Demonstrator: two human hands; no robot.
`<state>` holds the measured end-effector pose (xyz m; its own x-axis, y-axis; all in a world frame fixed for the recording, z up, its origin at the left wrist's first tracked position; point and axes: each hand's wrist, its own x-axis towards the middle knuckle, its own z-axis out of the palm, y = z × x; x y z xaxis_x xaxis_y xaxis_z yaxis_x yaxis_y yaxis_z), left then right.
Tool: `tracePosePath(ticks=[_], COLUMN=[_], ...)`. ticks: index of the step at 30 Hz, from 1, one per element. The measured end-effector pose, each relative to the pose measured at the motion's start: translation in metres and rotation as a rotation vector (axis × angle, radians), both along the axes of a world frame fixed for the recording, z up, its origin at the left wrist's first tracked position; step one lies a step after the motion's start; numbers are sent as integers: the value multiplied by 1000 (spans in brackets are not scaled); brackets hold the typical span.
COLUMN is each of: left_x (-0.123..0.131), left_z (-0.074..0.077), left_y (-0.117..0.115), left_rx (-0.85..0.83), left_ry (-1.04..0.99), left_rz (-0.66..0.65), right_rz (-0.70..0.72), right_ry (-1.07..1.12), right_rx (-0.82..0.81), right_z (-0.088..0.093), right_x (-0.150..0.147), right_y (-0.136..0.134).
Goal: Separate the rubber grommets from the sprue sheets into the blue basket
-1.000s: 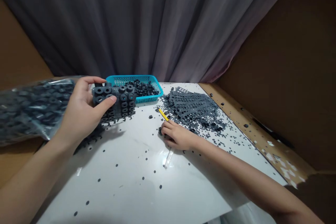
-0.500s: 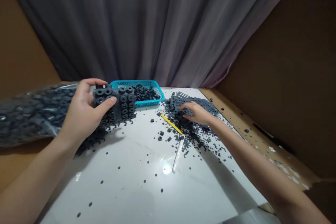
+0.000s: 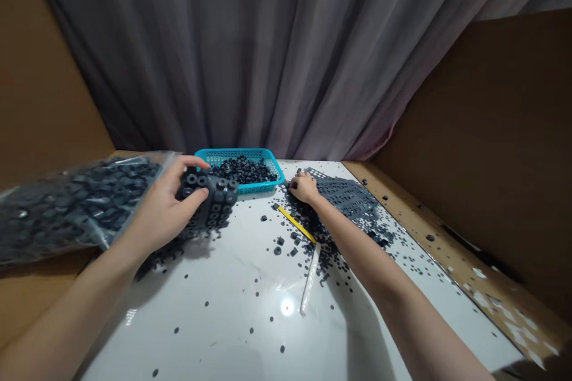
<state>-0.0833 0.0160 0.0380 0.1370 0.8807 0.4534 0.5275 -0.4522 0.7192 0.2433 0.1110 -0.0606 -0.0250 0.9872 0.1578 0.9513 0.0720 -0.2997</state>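
My left hand (image 3: 172,205) holds a dark grey moulded rubber sheet (image 3: 214,199) studded with rows of ring-shaped pieces. The thumb lies on its face and the index finger reaches over the top; the other fingers are hidden. My right hand (image 3: 304,187) is at the left end of a heap of grey perforated sheets (image 3: 346,195). Its fingers are curled together, and whatever they pinch is hidden. Just in front of that hand lies a yellow-and-white cutter-like tool, its yellow strip (image 3: 295,223) and white strip (image 3: 310,278) meeting at an angle.
A turquoise basket (image 3: 261,189) of small black parts stands at the back. On the left lies a clear plastic bag (image 3: 80,208) full of dark rubber pieces. Small black discs and loose parts (image 3: 277,250) dot the white table (image 3: 223,333). A grey curtain (image 3: 250,59) hangs behind.
My left hand and the studded sheet have come down a little and to the right. My right hand has moved left across the heap, and its fingers have curled in.
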Motion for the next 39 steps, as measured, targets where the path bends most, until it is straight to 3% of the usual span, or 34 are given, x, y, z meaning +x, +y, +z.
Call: tracePosePath(ticks=[3,6,8,10,11,14,20,32,39], left_x=[1,7,9,9,8,4,-1,-5,-5], left_z=[-13,-36,-52,-64,-69,-76,-79,-73,-74], left_y=[12,26,35,42,45,49,52,54,54], left_rx=[-158,-269,-292,-289,-286,-293,-282,-329,-319], left_ry=[429,728,802,825,829,845,860,837,844], left_rz=[8,119,199,254,272,305,320,376,368], right_rz=[83,242,360,535,581,663,694,479,487], right_ry=[160,346,508,1042,1200,1426,1520,1651,1623], right_rx=[52,74,67,-1,-32,-86,-106,-244,-243], right_z=[11,29,43,56,63,79,93,92,92], right_x=[-3,-17,-32,-49,-58,-77,-89,-91,-89], right_y=[-8,-32,-54,-77,-87,-108,-122,-130,-135])
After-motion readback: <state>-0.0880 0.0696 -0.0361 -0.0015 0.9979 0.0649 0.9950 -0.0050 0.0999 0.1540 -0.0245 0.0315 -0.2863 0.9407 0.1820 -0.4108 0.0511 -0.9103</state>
